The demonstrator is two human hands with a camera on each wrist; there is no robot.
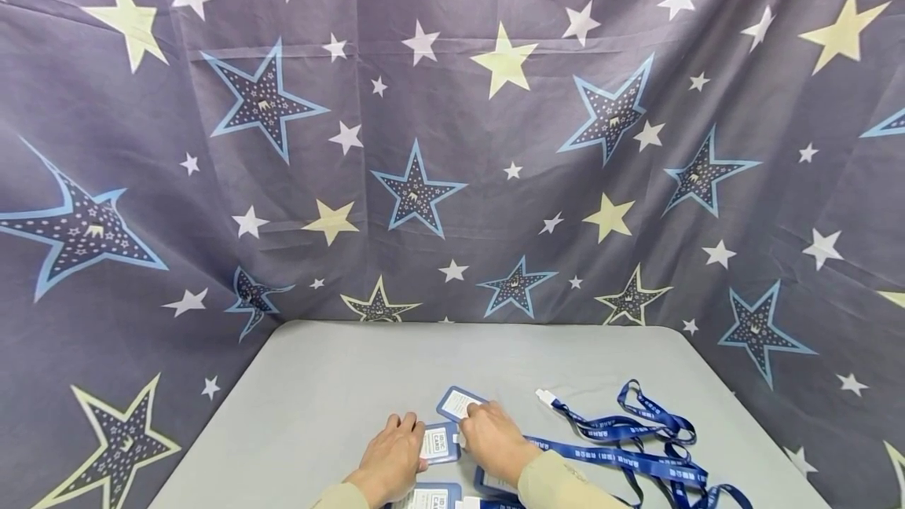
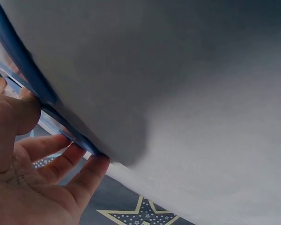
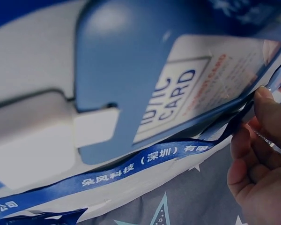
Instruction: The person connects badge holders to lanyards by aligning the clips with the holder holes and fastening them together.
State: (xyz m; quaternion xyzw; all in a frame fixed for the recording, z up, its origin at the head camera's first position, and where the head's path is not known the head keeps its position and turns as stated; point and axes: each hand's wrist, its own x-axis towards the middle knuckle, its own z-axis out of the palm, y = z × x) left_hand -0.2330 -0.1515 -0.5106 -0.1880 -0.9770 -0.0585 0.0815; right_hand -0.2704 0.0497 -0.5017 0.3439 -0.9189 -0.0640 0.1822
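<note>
My left hand (image 1: 396, 452) holds a blue-framed ID card holder (image 1: 442, 444) by its left side, thumb at the near edge and fingers at the far one. At the holder's right end, my right hand (image 1: 498, 437) pinches the white plastic clip (image 1: 461, 441) of a blue lanyard (image 1: 580, 452). The right wrist view shows that thumb (image 3: 268, 105) and the fingers pressed together at the clip, partly hidden. Another card holder (image 1: 452, 405) lies just beyond the right hand, overlapped by its fingers.
Nearer the body lie a card holder (image 1: 427, 498) with a white clip and another card holder (image 1: 488, 482) partly under the right forearm. Tangled blue lanyards (image 1: 657, 426) spread over the right of the grey table (image 1: 339, 368), one with a white clip (image 1: 545, 397). A star-patterned cloth (image 1: 452, 203) hangs behind.
</note>
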